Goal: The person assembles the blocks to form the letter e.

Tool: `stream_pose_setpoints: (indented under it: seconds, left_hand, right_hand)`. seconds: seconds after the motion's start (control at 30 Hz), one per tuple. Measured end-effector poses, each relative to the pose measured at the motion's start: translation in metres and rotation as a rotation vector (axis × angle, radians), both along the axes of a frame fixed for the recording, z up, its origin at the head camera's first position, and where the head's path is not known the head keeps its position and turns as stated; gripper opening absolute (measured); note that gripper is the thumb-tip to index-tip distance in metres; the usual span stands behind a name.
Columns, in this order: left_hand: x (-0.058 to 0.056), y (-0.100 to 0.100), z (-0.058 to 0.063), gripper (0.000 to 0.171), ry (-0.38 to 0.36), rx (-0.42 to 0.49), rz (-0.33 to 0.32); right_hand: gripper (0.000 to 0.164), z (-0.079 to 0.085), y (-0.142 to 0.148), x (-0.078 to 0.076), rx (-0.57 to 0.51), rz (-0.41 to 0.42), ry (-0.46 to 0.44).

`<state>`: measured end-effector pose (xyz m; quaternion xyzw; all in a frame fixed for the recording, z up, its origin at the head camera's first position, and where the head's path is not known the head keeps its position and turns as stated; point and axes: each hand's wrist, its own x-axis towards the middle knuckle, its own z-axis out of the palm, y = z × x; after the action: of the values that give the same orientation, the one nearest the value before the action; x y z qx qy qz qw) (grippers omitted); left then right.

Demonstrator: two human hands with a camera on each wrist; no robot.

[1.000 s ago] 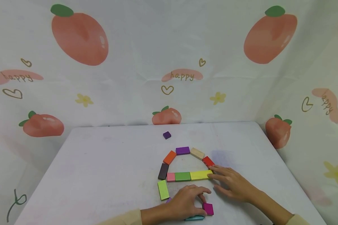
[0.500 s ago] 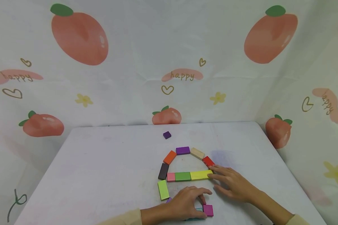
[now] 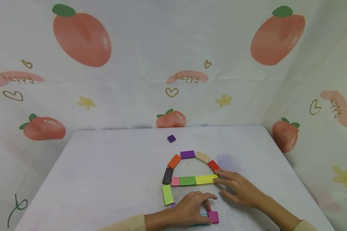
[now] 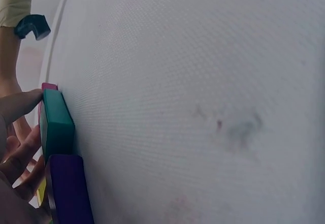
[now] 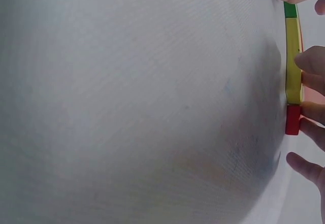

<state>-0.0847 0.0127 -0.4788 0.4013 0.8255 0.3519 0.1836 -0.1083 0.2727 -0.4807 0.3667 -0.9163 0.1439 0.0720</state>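
In the head view my left hand (image 3: 189, 208) pinches a small magenta block (image 3: 213, 217) between thumb and a finger, at the right end of a teal block (image 3: 203, 224). The hand hides most of the teal block and a purple block (image 3: 173, 205); the left wrist view shows that purple block (image 4: 68, 188) touching the teal block (image 4: 58, 127). My right hand (image 3: 238, 189) lies with fingers fairly straight. Its fingertips touch the red block (image 3: 214, 166) and the right end of the yellow block (image 3: 206, 180).
Green (image 3: 187, 181) and pink (image 3: 175, 182) blocks continue the yellow row leftward. Lime (image 3: 167, 194), black (image 3: 167, 176), orange (image 3: 174, 161), purple (image 3: 187, 155) and beige (image 3: 202, 157) blocks form an arch. A dark purple cube (image 3: 171, 138) lies apart on the white table (image 3: 104, 176).
The magenta block has shifted slightly toward the near edge and turned straighter, beside the teal block's end; the left hand moved only a little. My right hand has stayed in place.
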Motion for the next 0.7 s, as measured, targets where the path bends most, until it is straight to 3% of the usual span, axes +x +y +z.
stream_pose_setpoints:
  seconds: [0.23, 0.37, 0.47, 0.7]
  left_hand:
    - [-0.002, -0.003, 0.002, 0.059, -0.02, 0.014, -0.005]
    - [-0.009, -0.009, 0.007, 0.06, 0.005, 0.061, 0.026]
    - [-0.023, -0.014, 0.012, 0.06, 0.035, 0.111, 0.077]
    - [-0.065, -0.031, 0.024, 0.058, 0.149, 0.247, 0.263]
  right_hand:
    - [0.043, 0.001, 0.0, 0.0, 0.005, 0.006, 0.006]
    - [0.044, 0.001, 0.0, 0.0, 0.007, -0.001, -0.004]
    - [0.044, 0.001, -0.001, -0.001, 0.008, -0.01, -0.022]
    - [0.042, 0.001, -0.002, 0.0, 0.005, -0.008, -0.026]
